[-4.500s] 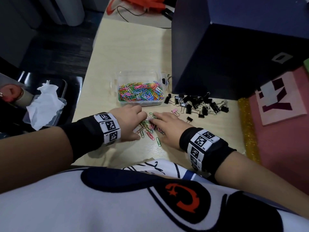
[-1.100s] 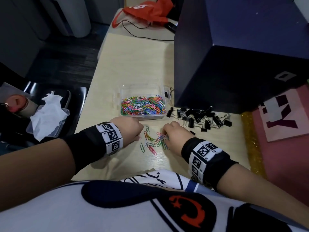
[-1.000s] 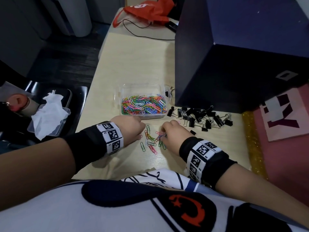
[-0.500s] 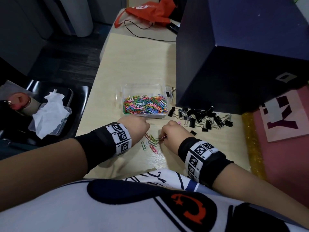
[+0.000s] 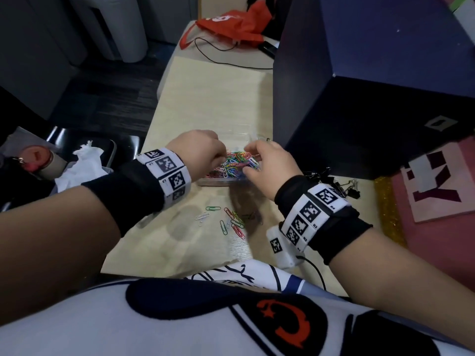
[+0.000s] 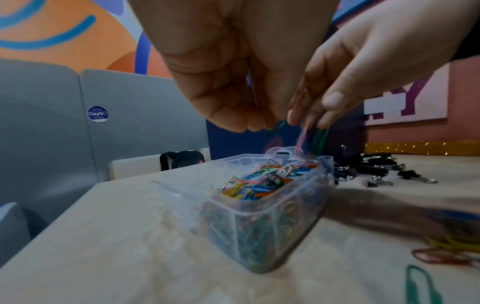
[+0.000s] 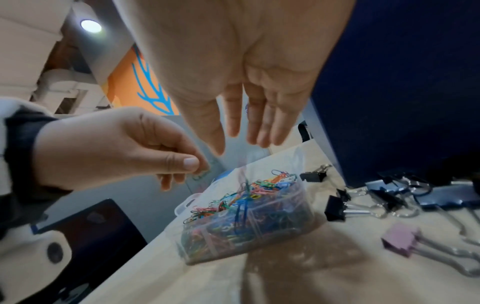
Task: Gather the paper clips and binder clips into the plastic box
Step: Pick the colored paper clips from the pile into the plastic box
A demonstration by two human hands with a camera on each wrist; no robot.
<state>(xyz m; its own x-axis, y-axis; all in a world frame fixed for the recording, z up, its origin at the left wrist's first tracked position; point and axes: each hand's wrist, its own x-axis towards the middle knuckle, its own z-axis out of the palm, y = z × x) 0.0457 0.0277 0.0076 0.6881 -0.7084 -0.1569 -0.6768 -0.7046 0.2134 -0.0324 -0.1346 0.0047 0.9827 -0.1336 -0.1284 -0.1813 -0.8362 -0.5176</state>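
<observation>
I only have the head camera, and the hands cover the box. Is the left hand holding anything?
Observer: Yes. The right wrist view shows the left hand pinching a green clip between thumb and finger, above the box.
Operator: And the right hand?
Observer: The right hand has straight fingers and grips nothing. In the left wrist view a blurred pink clip hangs just below its fingertips, over the box.
Operator: Is anything hidden behind my right wrist?
Observer: A pink binder clip lies on the table, near the black binder clips.
</observation>
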